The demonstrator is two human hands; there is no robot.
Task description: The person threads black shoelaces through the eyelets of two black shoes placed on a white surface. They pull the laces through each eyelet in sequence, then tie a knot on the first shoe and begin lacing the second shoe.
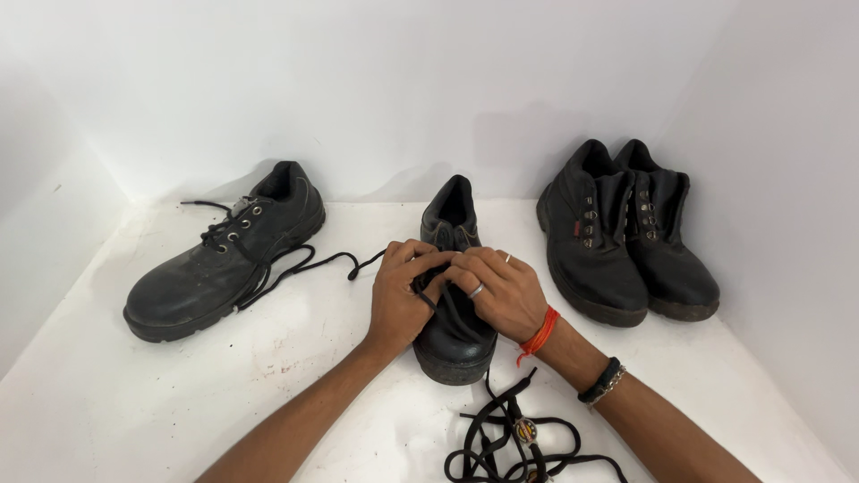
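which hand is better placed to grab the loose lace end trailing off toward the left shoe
Left, probably. The left hand lies on that side of the middle shoe, beside the trailing lace end. The right hand would have to cross over it.

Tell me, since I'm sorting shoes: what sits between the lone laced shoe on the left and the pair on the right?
In the head view, a third black shoe, with the left hand and right hand on its laces.

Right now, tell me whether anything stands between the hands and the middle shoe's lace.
Nothing visible does. The left hand and right hand already rest on the middle shoe, fingers on its lace. The other shoes and loose laces lie apart.
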